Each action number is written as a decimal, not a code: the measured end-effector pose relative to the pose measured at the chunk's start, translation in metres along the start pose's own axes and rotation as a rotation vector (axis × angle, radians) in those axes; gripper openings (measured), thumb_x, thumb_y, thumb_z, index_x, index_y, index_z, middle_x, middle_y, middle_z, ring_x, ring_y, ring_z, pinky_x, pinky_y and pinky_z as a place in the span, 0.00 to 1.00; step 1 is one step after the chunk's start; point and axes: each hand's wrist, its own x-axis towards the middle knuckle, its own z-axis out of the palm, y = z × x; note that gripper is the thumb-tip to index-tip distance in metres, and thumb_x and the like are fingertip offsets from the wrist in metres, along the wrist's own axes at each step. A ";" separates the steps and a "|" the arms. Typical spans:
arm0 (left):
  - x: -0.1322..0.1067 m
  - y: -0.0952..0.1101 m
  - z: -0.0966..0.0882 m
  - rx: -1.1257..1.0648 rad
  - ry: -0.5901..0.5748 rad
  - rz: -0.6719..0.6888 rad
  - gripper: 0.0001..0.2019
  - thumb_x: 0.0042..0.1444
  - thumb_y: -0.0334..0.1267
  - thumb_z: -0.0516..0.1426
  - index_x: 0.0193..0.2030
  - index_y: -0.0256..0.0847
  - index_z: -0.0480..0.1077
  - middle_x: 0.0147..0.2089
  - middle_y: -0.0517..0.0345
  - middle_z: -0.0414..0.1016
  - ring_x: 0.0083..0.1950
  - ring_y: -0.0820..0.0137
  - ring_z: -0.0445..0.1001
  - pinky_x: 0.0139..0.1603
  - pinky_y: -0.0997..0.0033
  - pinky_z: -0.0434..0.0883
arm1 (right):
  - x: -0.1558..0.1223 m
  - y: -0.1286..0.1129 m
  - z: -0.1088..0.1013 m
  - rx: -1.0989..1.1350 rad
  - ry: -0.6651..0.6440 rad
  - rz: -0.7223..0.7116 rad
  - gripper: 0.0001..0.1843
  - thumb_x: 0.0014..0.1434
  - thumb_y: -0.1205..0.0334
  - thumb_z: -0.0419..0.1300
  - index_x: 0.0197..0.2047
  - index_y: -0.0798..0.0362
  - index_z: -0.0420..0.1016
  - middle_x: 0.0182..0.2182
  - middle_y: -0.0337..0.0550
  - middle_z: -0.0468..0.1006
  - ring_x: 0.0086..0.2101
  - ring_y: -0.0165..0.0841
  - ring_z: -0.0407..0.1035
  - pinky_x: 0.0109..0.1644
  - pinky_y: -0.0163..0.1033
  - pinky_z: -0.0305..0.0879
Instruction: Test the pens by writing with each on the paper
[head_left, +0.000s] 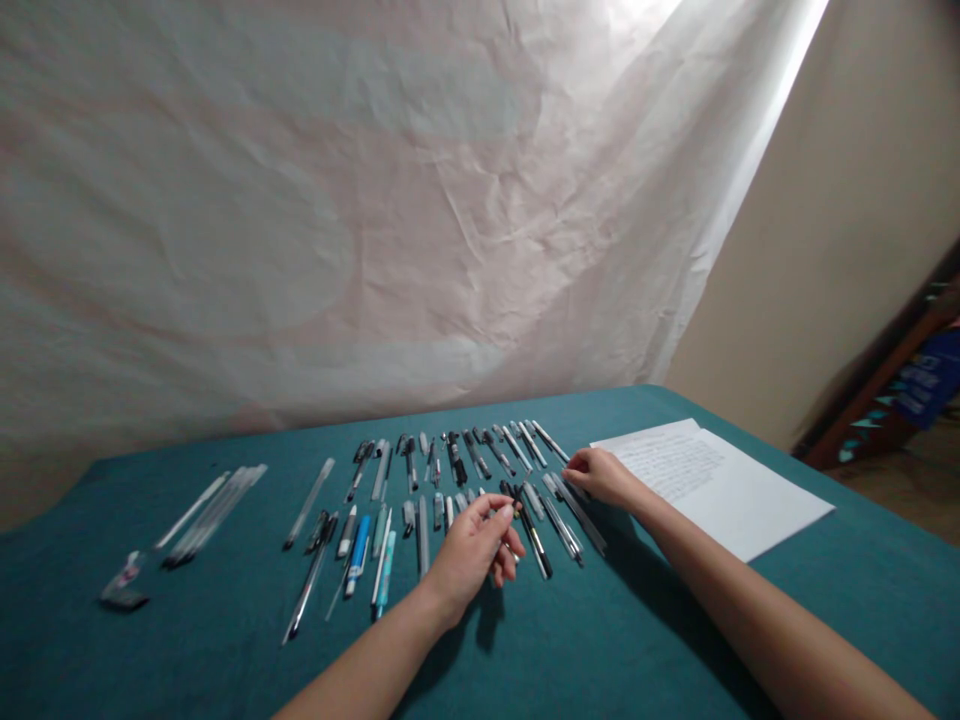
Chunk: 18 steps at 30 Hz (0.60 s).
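Observation:
Several pens lie in two rows on a teal tablecloth point(225, 640). My left hand point(472, 550) hovers over the near row near its middle, fingers curled, thumb and forefinger pinched on a pen part point(508, 510). My right hand point(600, 475) rests at the right end of the rows, its fingers closed on the tip of a black pen point(581, 510). A blue pen point(358, 552) and a turquoise pen point(386, 570) lie to the left of my left hand.
A written sheet of paper point(720, 485) lies at the right on the table. Clear pen barrels point(214, 515) and a small cap point(126, 583) lie at the left. A crumpled white sheet point(337, 220) hangs behind the table. Wooden furniture point(892, 380) stands at far right.

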 end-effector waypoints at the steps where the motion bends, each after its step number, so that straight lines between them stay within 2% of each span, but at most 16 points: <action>1: 0.000 0.000 0.000 0.000 0.000 0.002 0.17 0.55 0.49 0.51 0.43 0.37 0.60 0.23 0.63 0.70 0.16 0.80 0.65 0.13 0.85 0.57 | 0.000 0.000 0.000 -0.007 0.003 -0.003 0.14 0.48 0.56 0.58 0.33 0.58 0.77 0.28 0.46 0.78 0.30 0.33 0.70 0.31 0.32 0.58; 6: 0.001 -0.003 -0.001 0.006 -0.008 0.015 0.17 0.55 0.50 0.50 0.43 0.38 0.60 0.23 0.63 0.69 0.16 0.80 0.65 0.13 0.85 0.57 | -0.003 -0.004 -0.003 -0.018 0.020 -0.018 0.14 0.49 0.56 0.57 0.31 0.58 0.76 0.27 0.47 0.78 0.29 0.33 0.69 0.31 0.32 0.58; 8: 0.001 -0.003 0.000 0.005 -0.008 0.013 0.17 0.56 0.49 0.50 0.43 0.38 0.60 0.23 0.63 0.69 0.15 0.80 0.65 0.13 0.85 0.57 | -0.005 -0.010 -0.007 -0.027 0.052 -0.023 0.14 0.50 0.56 0.57 0.31 0.58 0.76 0.28 0.47 0.77 0.30 0.33 0.69 0.32 0.33 0.58; 10: 0.001 -0.003 0.000 0.000 -0.007 0.014 0.16 0.56 0.49 0.50 0.43 0.38 0.59 0.23 0.62 0.69 0.16 0.80 0.65 0.13 0.85 0.57 | -0.010 -0.021 -0.011 0.060 0.069 -0.028 0.16 0.52 0.54 0.55 0.32 0.58 0.75 0.28 0.47 0.77 0.29 0.32 0.68 0.30 0.33 0.58; 12: 0.000 -0.002 0.001 -0.002 -0.004 0.019 0.16 0.56 0.49 0.50 0.43 0.38 0.59 0.23 0.62 0.69 0.16 0.80 0.65 0.13 0.85 0.58 | -0.018 -0.037 -0.016 0.325 -0.015 -0.040 0.19 0.53 0.50 0.53 0.34 0.58 0.74 0.29 0.47 0.77 0.27 0.30 0.67 0.27 0.32 0.59; 15: 0.000 -0.001 0.001 -0.002 -0.006 0.016 0.16 0.56 0.48 0.50 0.43 0.38 0.59 0.22 0.63 0.69 0.15 0.80 0.65 0.13 0.85 0.57 | -0.035 -0.064 -0.018 0.792 -0.282 -0.077 0.22 0.51 0.46 0.56 0.37 0.58 0.72 0.34 0.47 0.76 0.26 0.26 0.66 0.25 0.30 0.60; 18: 0.000 -0.002 0.001 -0.001 -0.019 0.012 0.16 0.56 0.49 0.50 0.43 0.38 0.59 0.22 0.63 0.69 0.15 0.80 0.64 0.13 0.85 0.57 | -0.047 -0.081 -0.016 0.943 -0.382 -0.093 0.21 0.46 0.48 0.62 0.35 0.59 0.73 0.32 0.45 0.75 0.25 0.25 0.65 0.24 0.29 0.60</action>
